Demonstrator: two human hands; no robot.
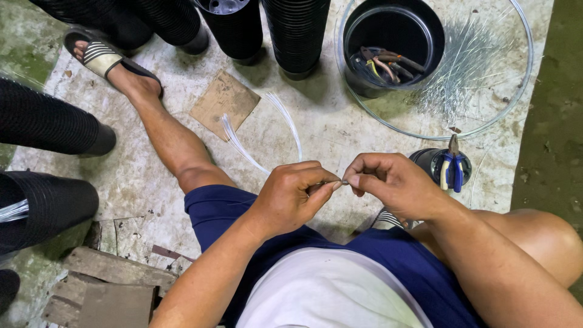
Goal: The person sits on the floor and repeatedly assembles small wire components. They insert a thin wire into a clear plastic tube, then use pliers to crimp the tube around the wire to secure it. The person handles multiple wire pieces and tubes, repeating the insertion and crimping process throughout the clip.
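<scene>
Between my two hands, a thin wire (340,182) sits pinched. Left grip (291,197) and right grip (388,182) both close on it, blue-handled pliers (452,167) just beyond the right.

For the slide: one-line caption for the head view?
Seated person's left hand and right hand pinch a thin wire together, blue-handled pliers beside them.

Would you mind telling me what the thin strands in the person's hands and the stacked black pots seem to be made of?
The strands look like thin bare metal wire: pale, glinting, holding a springy curve from the left hand and right hand. The stacked black pots seem plastic: matte, thin-walled, closely ribbed where nested.
</scene>
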